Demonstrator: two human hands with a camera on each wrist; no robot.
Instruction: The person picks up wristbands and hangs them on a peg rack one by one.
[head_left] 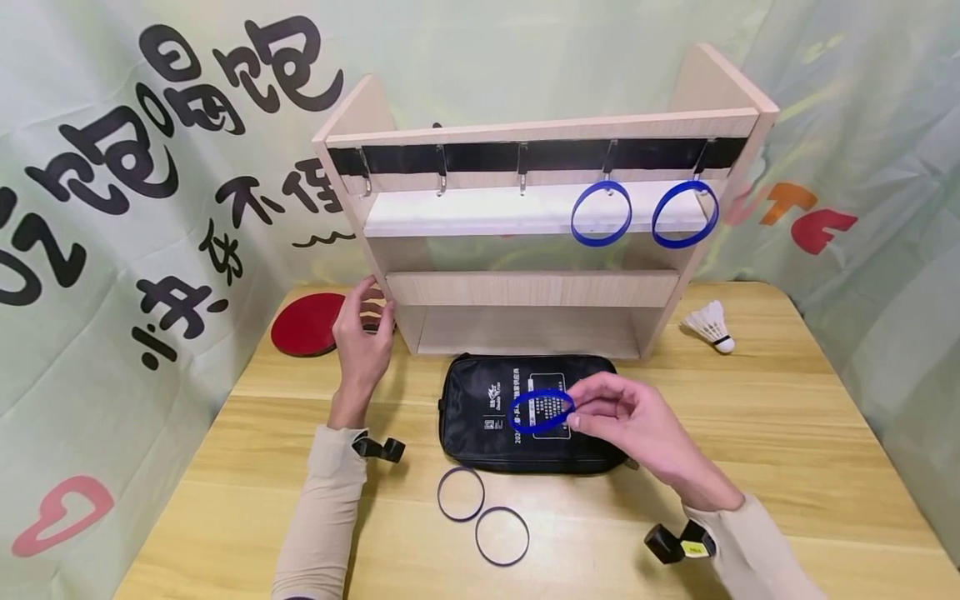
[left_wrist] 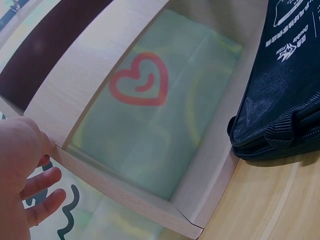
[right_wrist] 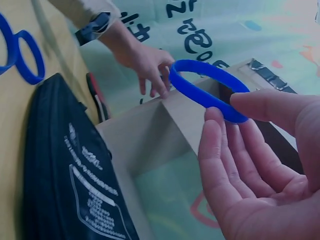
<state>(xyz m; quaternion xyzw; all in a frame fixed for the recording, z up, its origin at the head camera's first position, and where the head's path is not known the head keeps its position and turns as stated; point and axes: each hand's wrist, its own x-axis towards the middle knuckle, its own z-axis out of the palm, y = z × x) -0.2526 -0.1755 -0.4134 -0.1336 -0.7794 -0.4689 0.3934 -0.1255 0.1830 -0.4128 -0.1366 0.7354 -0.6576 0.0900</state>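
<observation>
In the head view, my right hand (head_left: 626, 421) pinches a blue wristband (head_left: 542, 430) between thumb and fingers, above a black zip case (head_left: 472, 417). The right wrist view shows this wristband (right_wrist: 192, 95) tilted, its near end between the fingertips. My left hand (head_left: 363, 342) holds the left side edge of a small wooden shelf (head_left: 532, 289), thumb at the front; its other fingers hang loosely outside the panel in the left wrist view. Two more blue wristbands hang from the shelf's two rightmost hooks, one wristband (head_left: 576, 218) beside the other wristband (head_left: 657, 221).
Two thin dark-looking rings, one ring (head_left: 440, 502) and another ring (head_left: 478, 546), lie on the table (head_left: 405, 533) before the case. A red table tennis bat (head_left: 303, 325) lies left of the shelf, a shuttlecock (head_left: 707, 323) right of it. Three hooks on the left hold nothing.
</observation>
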